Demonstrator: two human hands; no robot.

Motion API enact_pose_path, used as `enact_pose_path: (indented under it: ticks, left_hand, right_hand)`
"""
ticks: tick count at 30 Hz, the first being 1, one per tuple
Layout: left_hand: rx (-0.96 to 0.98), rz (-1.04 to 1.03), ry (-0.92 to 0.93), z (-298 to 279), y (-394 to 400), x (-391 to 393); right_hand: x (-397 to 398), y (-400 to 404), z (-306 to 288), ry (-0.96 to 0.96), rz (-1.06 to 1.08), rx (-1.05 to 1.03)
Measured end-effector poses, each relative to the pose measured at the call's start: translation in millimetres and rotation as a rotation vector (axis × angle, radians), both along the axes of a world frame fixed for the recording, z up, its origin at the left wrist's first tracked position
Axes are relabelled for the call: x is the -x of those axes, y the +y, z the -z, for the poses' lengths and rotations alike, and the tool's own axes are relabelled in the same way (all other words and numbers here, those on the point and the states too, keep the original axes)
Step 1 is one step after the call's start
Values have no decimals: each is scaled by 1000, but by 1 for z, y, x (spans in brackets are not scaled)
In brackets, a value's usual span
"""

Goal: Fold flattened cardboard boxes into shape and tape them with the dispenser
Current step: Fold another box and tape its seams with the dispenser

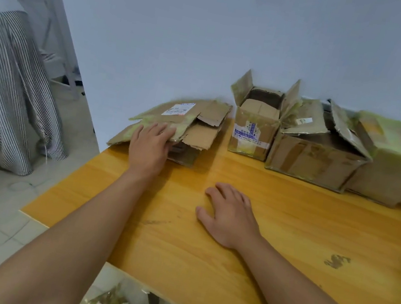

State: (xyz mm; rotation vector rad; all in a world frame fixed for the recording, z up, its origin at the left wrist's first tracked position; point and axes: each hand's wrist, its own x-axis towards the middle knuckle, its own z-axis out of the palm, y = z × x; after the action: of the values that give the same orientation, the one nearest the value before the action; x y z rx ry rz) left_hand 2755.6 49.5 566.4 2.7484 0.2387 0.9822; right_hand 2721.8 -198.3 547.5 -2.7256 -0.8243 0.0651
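One flattened box (186, 120), worn & taped, under left hand (150, 143) on table (286, 232)

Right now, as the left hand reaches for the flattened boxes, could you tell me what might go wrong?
The flattened cardboard stack lies at the table's far left corner, partly overhanging the table edge, so pulling one sheet could drag others off. The left hand lies on top without a clear grip, so it may slip. No tape dispenser is in view.
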Motion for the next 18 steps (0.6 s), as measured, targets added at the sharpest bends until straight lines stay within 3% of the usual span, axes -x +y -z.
enact_pose_path:
  ticks: [6, 11, 15, 18]
  left_hand:
    - [-89, 43, -172, -26, -5, 61]
    - [-260, 123, -277, -47, -27, 108]
    - [-410, 165, -254, -60, -58, 137]
    - [-511, 207, -315, -69, -81, 149]
  right_hand:
    - [10, -6, -13, 51, 58, -265]
    - [35, -6, -30, -98, 100, -509]
    - [56, -9, -66, -484, -20, -482]
    - [66, -19, -88, -479, -73, -348]
